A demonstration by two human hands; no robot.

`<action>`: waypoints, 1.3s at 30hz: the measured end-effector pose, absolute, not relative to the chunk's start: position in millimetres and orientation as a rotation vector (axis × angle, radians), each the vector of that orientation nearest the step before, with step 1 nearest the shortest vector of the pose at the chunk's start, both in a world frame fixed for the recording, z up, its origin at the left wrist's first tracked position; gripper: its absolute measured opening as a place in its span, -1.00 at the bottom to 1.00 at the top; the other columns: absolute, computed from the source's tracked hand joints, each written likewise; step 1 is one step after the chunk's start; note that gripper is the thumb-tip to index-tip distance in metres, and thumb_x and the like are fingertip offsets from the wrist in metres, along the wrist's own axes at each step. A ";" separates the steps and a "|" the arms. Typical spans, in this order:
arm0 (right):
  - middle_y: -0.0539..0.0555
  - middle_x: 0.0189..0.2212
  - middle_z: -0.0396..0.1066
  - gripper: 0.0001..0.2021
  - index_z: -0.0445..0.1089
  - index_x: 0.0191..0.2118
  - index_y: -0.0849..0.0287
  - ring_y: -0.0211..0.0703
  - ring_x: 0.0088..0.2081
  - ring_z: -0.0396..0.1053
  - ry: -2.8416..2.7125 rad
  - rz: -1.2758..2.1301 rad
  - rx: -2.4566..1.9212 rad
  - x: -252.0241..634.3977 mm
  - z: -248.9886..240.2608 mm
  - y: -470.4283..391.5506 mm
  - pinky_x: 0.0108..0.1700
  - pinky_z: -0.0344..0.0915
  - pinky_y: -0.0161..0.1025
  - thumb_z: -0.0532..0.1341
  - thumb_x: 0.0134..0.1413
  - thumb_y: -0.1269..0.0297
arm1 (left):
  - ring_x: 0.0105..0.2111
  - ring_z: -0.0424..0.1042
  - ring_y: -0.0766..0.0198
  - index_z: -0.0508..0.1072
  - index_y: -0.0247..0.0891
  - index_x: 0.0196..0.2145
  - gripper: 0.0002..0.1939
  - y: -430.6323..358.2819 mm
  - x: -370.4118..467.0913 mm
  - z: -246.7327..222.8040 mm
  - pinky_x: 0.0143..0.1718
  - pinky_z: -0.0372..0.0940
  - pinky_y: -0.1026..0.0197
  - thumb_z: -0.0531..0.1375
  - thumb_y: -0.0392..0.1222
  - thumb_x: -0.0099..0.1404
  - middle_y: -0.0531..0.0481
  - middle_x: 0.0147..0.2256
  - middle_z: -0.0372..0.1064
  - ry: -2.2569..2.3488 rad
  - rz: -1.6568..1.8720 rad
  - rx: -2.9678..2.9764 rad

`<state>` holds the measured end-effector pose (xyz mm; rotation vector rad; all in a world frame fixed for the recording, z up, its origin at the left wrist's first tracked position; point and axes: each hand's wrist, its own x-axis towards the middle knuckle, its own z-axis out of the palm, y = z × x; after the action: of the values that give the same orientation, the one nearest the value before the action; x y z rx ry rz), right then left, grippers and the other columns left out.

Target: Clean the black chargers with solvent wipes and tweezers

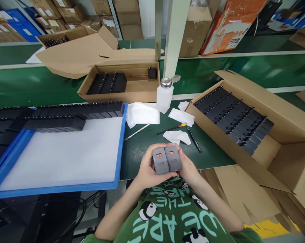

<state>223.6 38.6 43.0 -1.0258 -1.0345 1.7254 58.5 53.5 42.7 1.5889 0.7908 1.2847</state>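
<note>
Two dark grey blocks [167, 160] with rounded corners are side by side and touching, each with a small orange-coloured slot near its top. My left hand [149, 168] wraps round the left block, and my right hand [188, 167] grips the right one. Both hands are over the table's front edge, just above my green shirt. Ahead of them on the green table [138, 152] are crumpled white wipes [177, 136], black tweezers [194, 140], a thin black tool with a red and yellow end [171, 129] and a white stick [137, 132].
At left, a blue-rimmed tray [119, 152] holds rows of black blocks. A cardboard box [122, 98] with black blocks stands behind, beside a white pump bottle [164, 96] and a post [174, 40]. Another box [291, 158] of black blocks is at right.
</note>
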 end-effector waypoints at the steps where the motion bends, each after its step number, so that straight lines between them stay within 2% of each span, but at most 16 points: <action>1: 0.07 -0.24 0.41 -0.45 0.33 0.03 -0.02 -0.17 -0.43 0.36 -1.072 1.694 -1.034 223.7 43.7 38.5 -0.45 0.38 -0.22 -0.03 0.29 -0.36 | 0.04 0.54 0.00 0.33 -0.05 0.15 -0.28 53.3 57.6 43.2 0.01 0.46 0.02 0.51 -0.08 0.09 -0.14 0.05 0.47 0.799 1.274 1.607; 3: 0.10 -0.16 0.39 -0.45 0.33 0.00 -0.03 -0.09 -0.25 0.39 -1.142 1.631 -1.047 223.5 44.5 38.6 -0.23 0.45 -0.17 -0.05 0.29 -0.37 | 0.06 0.53 -0.02 0.33 -0.04 0.17 -0.24 53.0 56.3 44.1 0.01 0.47 0.00 0.51 -0.10 0.07 -0.14 0.07 0.48 0.813 1.257 1.644; 5: 0.10 -0.19 0.35 -0.46 0.30 -0.04 -0.03 -0.06 -0.20 0.37 -1.202 1.573 -1.058 221.9 43.9 38.7 -0.13 0.44 -0.15 -0.10 0.31 -0.36 | 0.09 0.51 -0.03 0.33 -0.03 0.18 -0.24 52.9 55.4 45.3 0.05 0.45 -0.03 0.52 -0.11 0.07 -0.14 0.07 0.48 0.821 1.255 1.674; 9: 0.09 -0.22 0.32 -0.43 0.24 -0.05 -0.03 -0.06 -0.25 0.35 -1.335 1.478 -1.055 213.8 40.8 39.2 -0.16 0.44 -0.12 -0.23 0.33 -0.35 | 0.07 0.51 -0.05 0.36 -0.03 0.15 -0.25 52.8 53.1 50.3 0.06 0.46 -0.07 0.53 -0.10 0.04 -0.15 0.06 0.49 0.839 1.260 1.713; 12: 0.08 -0.25 0.37 -0.37 0.27 -0.02 0.00 -0.07 -0.28 0.39 -1.487 1.418 -1.053 212.3 41.2 42.3 -0.20 0.44 -0.11 -0.31 0.34 -0.34 | 0.09 0.50 -0.04 0.38 -0.05 0.12 -0.28 50.0 46.3 51.5 0.06 0.46 -0.07 0.52 -0.17 0.04 -0.15 0.05 0.49 0.868 1.260 1.752; 14: 0.09 -0.24 0.43 -0.38 0.34 -0.01 0.03 -0.08 -0.28 0.42 -1.600 1.351 -1.082 219.2 43.0 47.1 -0.22 0.44 -0.12 -0.20 0.34 -0.34 | 0.11 0.48 -0.05 0.39 -0.06 0.10 -0.30 45.7 37.0 47.7 0.08 0.44 -0.08 0.52 -0.21 0.03 -0.15 0.04 0.49 0.922 1.276 1.741; 16: 0.11 -0.15 0.47 -0.48 0.37 0.03 0.03 -0.08 -0.27 0.43 -1.648 1.211 -1.194 233.2 44.5 54.6 -0.21 0.42 -0.13 -0.05 0.36 -0.26 | 0.07 0.51 -0.05 0.41 -0.09 0.05 -0.33 39.9 23.9 41.1 0.05 0.46 -0.06 0.53 -0.21 0.01 -0.15 0.02 0.49 1.056 1.334 1.632; 19: 0.19 -0.01 0.43 -0.62 0.38 0.07 0.03 0.04 -0.11 0.39 -1.607 0.886 -1.449 258.3 41.7 69.7 -0.04 0.36 0.00 0.12 0.34 -0.09 | -0.03 0.57 -0.01 0.39 -0.11 0.03 -0.37 30.3 1.5 32.9 -0.06 0.51 0.01 0.52 -0.19 0.03 -0.13 -0.03 0.48 1.266 1.446 1.425; 21: 0.24 -0.02 0.42 -0.65 0.44 -0.02 0.07 0.20 -0.01 0.33 -1.627 0.733 -1.557 268.8 35.1 80.3 0.07 0.29 0.14 0.27 0.20 -0.04 | -0.05 0.57 -0.01 0.37 -0.12 0.02 -0.37 24.4 -10.3 32.3 -0.07 0.51 0.01 0.52 -0.18 0.04 -0.11 -0.05 0.46 1.306 1.524 1.361; 23: 0.26 -0.13 0.45 -0.70 0.49 -0.18 0.12 0.28 -0.02 0.32 -1.688 0.664 -1.603 270.8 26.5 89.4 0.10 0.24 0.22 0.37 0.06 0.03 | -0.03 0.56 -0.03 0.37 -0.12 -0.01 -0.36 19.0 -17.3 35.5 -0.05 0.51 -0.02 0.53 -0.17 0.00 -0.09 -0.07 0.44 1.312 1.597 1.338; 28: 0.09 -0.40 0.39 -0.80 0.40 -0.43 0.15 0.00 -0.19 0.37 -1.775 0.618 -1.563 261.8 16.8 100.3 0.04 0.29 0.06 0.30 0.14 0.18 | -0.06 0.56 -0.04 0.37 -0.13 -0.02 -0.33 2.0 -20.8 45.7 -0.05 0.51 -0.09 0.55 -0.15 -0.04 -0.10 -0.07 0.44 1.277 1.680 1.344; 30: 0.09 -0.36 0.41 -0.82 0.36 -0.48 0.14 0.00 -0.18 0.39 -1.755 0.615 -1.501 262.9 21.4 99.8 0.03 0.31 0.03 0.30 0.08 0.25 | -0.07 0.56 -0.05 0.36 -0.12 -0.03 -0.34 -7.3 -21.8 45.8 -0.05 0.51 -0.13 0.55 -0.12 -0.04 -0.09 -0.09 0.43 1.266 1.712 1.351; 32: 0.14 -0.22 0.46 -0.80 0.31 -0.55 0.14 0.05 -0.11 0.42 -1.703 0.626 -1.420 266.5 28.6 97.5 0.05 0.32 0.02 0.31 -0.01 0.29 | -0.10 0.56 -0.05 0.36 -0.11 -0.04 -0.34 -17.6 -24.5 43.0 -0.06 0.51 -0.17 0.55 -0.08 -0.04 -0.06 -0.12 0.43 1.246 1.762 1.359; 35: 0.12 -0.07 0.51 -0.85 0.35 -0.51 0.17 -0.01 -0.08 0.46 -1.617 0.696 -1.313 270.8 37.2 91.7 0.00 0.38 -0.05 0.28 -0.01 0.29 | -0.15 0.54 0.01 0.36 -0.13 -0.04 -0.31 -34.1 -33.0 33.9 -0.04 0.49 -0.20 0.56 -0.08 -0.08 -0.03 -0.17 0.41 1.189 1.875 1.365; 38: 0.05 -0.22 0.56 -0.91 0.48 -0.36 0.24 -0.20 -0.30 0.46 -1.451 0.884 -1.186 270.6 39.4 82.9 -0.24 0.38 -0.22 0.27 0.02 0.33 | -0.16 0.50 0.03 0.33 -0.17 -0.06 -0.23 -51.2 -45.7 21.9 0.01 0.43 -0.23 0.58 -0.07 -0.18 -0.01 -0.20 0.38 1.204 1.974 1.358; 39: 0.03 -0.29 0.55 -0.92 0.47 -0.37 0.27 -0.26 -0.37 0.43 -1.386 0.952 -1.136 269.6 38.7 79.3 -0.29 0.35 -0.27 0.28 0.02 0.35 | -0.16 0.49 0.04 0.31 -0.17 -0.07 -0.22 -56.6 -50.1 17.9 0.03 0.42 -0.24 0.58 -0.05 -0.20 0.00 -0.21 0.37 1.233 1.985 1.355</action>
<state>269.6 79.3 38.7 -1.1364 -1.3857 0.9518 -50.1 -56.6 17.9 1.3554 1.2332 1.9851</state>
